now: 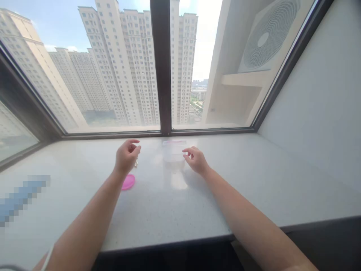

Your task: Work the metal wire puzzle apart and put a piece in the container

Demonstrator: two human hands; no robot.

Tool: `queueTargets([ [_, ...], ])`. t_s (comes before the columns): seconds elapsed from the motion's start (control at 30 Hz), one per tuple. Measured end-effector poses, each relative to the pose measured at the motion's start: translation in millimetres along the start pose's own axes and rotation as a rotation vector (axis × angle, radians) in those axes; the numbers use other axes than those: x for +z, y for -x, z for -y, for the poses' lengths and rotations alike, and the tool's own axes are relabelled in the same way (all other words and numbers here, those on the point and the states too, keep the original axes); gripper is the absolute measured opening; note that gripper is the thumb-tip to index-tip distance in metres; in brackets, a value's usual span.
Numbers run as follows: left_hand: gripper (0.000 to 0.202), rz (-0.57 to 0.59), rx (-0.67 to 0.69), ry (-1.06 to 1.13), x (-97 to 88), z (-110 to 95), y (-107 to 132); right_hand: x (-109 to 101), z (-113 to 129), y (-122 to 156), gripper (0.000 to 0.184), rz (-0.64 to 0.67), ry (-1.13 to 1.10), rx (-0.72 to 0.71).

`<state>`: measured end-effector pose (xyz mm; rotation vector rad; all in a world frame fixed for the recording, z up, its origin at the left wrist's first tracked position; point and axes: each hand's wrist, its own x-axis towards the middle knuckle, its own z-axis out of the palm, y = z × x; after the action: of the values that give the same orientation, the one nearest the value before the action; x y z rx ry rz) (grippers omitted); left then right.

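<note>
My left hand [127, 156] is over the sill, left of a clear plastic container [173, 152]. Its thumb and index finger are apart and the other fingers are partly curled, with nothing visible between them. Just below the fingers shows a small, pale metallic-looking item [136, 163], partly hidden by the hand and too small to name. A round pink lid [129, 181] lies nearer to me, partly behind my left wrist. At the container's right side is my right hand [196, 160], thumb and index finger apart; whether the fingertips touch the container I cannot tell.
The white sill [175, 214] ends in a dark front edge. Behind it stands a dark window frame [163, 67], and a white wall [318, 94] closes the right side. A blurred blue patch [22, 197] lies at left. A white cable [47, 258] runs by my left forearm.
</note>
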<state>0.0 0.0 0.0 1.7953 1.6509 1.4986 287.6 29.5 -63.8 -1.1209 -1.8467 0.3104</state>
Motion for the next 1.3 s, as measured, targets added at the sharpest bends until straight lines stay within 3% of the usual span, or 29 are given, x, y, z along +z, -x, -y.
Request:
queueTargets([
  [0.13,0.027,0.089,0.038,-0.245,-35.8,6.7,-14.7,-4.3,8.2,2.2,0.015,-0.016,-0.051,-0.039],
  [0.27,0.029,0.336,0.014,-0.574,-69.9,24.2,-17.3,-5.0,11.8,2.7,0.014,-0.007,-0.058,-0.034],
  [0.47,0.028,0.511,-0.155,-0.823,-101.5,55.3,-17.1,-3.3,9.3,2.4,0.014,0.015,-0.063,-0.013],
  [0.57,0.029,0.662,-0.304,-0.887,-110.2,66.5,-19.2,-3.2,8.2,2.6,0.014,0.019,-0.072,-0.023],
  [0.7,0.037,0.797,-0.521,-0.891,-112.5,72.7,-16.8,-3.1,7.2,2.9,0.014,0.017,-0.068,-0.022],
  [0.8,0.033,0.807,-0.558,-0.8,-107.8,76.6,-12.7,-3.6,6.4,3.3,0.013,0.028,-0.059,0.004],
  [1.0,0.017,0.819,-0.49,-0.735,-105.2,80.4,-12.1,-4.6,6.0,3.3,0.014,0.029,-0.08,0.01],
  [1.13,0.014,0.818,-0.419,-0.608,-102.1,59.2,-10.1,-3.3,8.0,4.0,0.014,0.049,-0.088,0.023],
  [1.2,0.014,0.827,-0.385,-0.564,-93.1,45.1,-5.9,-1.9,10.3,5.7,0.015,0.116,-0.111,0.045],
  [1.3,0.016,0.821,-0.34,-0.522,-69.1,30.6,5.6,0.7,14.9,9.9,0.022,0.334,-0.178,0.068],
])
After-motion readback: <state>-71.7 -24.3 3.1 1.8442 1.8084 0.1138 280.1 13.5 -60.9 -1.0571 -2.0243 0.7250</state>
